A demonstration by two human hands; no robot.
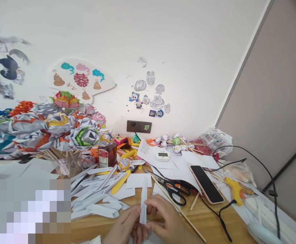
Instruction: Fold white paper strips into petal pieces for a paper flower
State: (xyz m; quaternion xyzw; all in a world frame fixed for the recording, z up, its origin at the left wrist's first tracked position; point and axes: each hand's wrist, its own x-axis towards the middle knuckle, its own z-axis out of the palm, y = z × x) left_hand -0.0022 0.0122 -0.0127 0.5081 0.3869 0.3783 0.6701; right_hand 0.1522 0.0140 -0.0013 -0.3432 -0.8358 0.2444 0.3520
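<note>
Upright between my two hands stands a narrow folded strip of white paper (144, 201). My left hand (127, 223) pinches its lower left side with the thumb in front. On the other side, my right hand (164, 217) has its bent fingers and thumb at the strip's right edge. Just left of my hands lies a pile of folded white paper strips (97, 200), with a yellow folded strip (121, 182) among them. Black-handled scissors (175, 188) and a thin wooden stick (180, 211) rest right beyond my right hand.
A phone (206, 184), a yellow glue gun (234, 189) and black cables lie to the right. Folded paper flowers (84, 137) are heaped at the back left, beside a jar (107, 155). A small white timer (162, 156) sits on paper. The lower left corner is pixelated.
</note>
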